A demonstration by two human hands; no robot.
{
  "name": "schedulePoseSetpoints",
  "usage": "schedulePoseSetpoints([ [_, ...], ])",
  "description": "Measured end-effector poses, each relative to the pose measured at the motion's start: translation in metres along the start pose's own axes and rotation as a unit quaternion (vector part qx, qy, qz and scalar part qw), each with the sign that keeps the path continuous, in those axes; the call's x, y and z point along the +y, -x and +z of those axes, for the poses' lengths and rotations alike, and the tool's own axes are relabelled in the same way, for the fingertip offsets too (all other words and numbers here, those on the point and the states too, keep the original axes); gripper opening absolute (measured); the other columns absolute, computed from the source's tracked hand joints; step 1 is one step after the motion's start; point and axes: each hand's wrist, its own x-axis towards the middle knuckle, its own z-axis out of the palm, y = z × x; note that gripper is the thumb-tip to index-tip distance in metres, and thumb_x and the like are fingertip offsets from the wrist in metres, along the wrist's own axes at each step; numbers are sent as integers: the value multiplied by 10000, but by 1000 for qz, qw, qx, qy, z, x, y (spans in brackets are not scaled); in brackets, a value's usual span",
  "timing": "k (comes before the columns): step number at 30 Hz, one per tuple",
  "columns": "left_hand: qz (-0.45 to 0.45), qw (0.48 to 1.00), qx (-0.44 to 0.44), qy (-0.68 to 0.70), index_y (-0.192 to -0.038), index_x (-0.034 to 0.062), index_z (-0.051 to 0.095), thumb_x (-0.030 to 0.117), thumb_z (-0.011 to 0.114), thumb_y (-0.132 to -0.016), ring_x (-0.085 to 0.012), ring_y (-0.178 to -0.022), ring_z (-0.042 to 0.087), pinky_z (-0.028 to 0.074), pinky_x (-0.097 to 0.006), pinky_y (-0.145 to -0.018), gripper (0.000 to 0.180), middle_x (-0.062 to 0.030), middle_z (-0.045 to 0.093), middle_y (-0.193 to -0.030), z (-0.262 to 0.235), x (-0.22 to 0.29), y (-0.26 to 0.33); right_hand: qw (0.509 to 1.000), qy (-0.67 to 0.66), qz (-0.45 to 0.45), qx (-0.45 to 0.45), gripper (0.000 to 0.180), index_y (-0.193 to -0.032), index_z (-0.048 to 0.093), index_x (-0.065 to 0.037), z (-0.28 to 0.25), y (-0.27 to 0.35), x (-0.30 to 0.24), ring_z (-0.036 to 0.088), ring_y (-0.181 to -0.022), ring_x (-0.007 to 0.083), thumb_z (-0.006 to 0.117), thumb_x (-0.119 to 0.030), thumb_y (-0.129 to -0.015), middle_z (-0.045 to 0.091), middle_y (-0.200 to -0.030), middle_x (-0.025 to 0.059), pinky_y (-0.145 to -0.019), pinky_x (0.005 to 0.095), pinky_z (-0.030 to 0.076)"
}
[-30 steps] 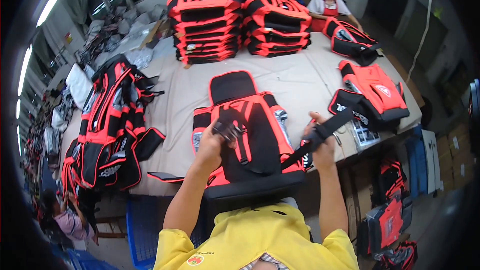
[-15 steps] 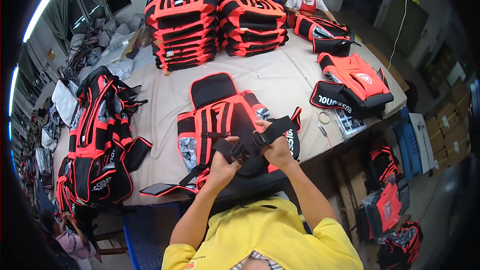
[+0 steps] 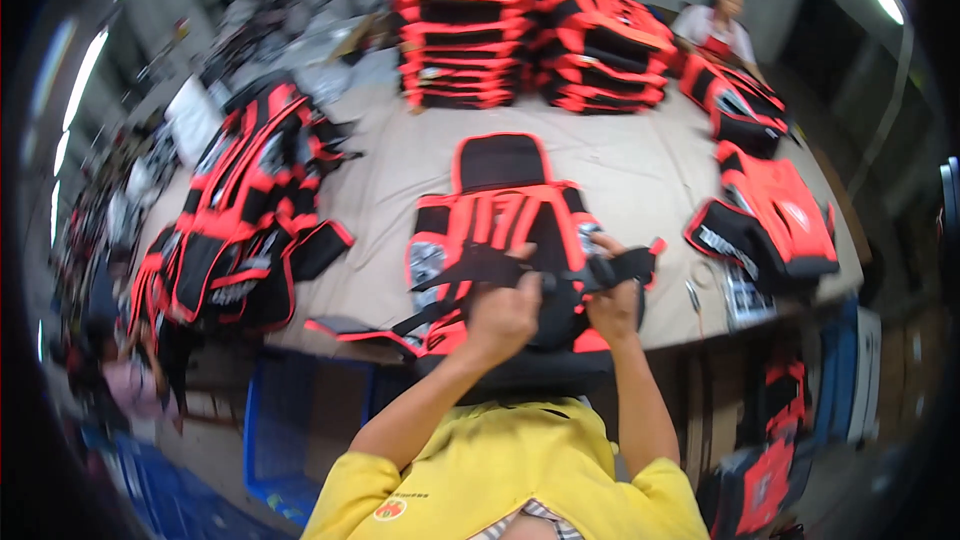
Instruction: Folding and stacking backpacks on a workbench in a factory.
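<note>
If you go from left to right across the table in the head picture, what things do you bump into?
Heap of vests → vest being worked on, with the left hand and right hand gripping its black strap → scissors → folded vest.

Two tall stacks of red-and-black vests (image 3: 465,25) and (image 3: 600,55) stand at the far edge of the table (image 3: 640,165). A heap of vests (image 3: 235,215) lies at its left end, and two more vests (image 3: 775,210) and (image 3: 735,105) lie on the right. A person (image 3: 715,25) sits at the far side. Blue crates (image 3: 285,435) stand on the floor below.
</note>
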Motion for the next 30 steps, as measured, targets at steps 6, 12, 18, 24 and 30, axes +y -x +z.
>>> schedulePoseSetpoints([
  [6, -108, 975, 10, 192, -1370, -15, 613, 157, 638, -1003, -399, -1056, 637, 497, -499, -945, 407, -219, 685, -1198, 15, 42, -4, 998, -50, 22, 39, 542, -1416, 561, -7, -8, 9, -2, 596, -862, 96, 529, 164, -902, 590, -950, -12, -802, 238, 498],
  [12, -84, 984, 35, 156, -1301, -34, 629, 167, 568, -1047, -285, -1042, 643, 509, -412, -915, 330, -176, 664, -1173, 2, 11, 5, 985, 172, -10, -27, 621, -1430, 550, -23, 22, 2, -10, 606, -1272, 418, 685, 5, -824, 617, -1360, 247, -1045, 437, 503],
  [18, -251, 919, 26, 302, -1066, -36, 714, 139, 652, -1044, -122, -821, 624, 513, -295, -765, 187, -44, 689, -936, -3, -6, -7, 951, 268, -106, -115, 641, -1474, 471, 31, 56, 18, -16, 586, -1270, 405, 682, -21, -871, 620, -1368, 195, -1022, 451, 525],
  [24, -343, 932, -115, -11, -1042, -90, 685, 228, 662, -1037, -261, -738, 671, 504, -392, -670, 319, -176, 703, -800, -14, -115, 52, 957, 195, -22, -212, 325, -1257, 699, -21, 2, 84, 11, 611, -1282, 345, 644, -206, -995, 640, -1398, 177, -1000, 423, 542],
  [30, -316, 870, -283, -252, -1149, -50, 664, 280, 769, -932, -462, -1035, 659, 517, -542, -890, 408, -274, 699, -1094, -33, -69, 28, 915, 298, 258, 82, 493, -1347, 589, 7, -111, 48, 76, 708, -718, 262, 703, -338, -1014, 709, -796, 118, -671, 409, 547],
])
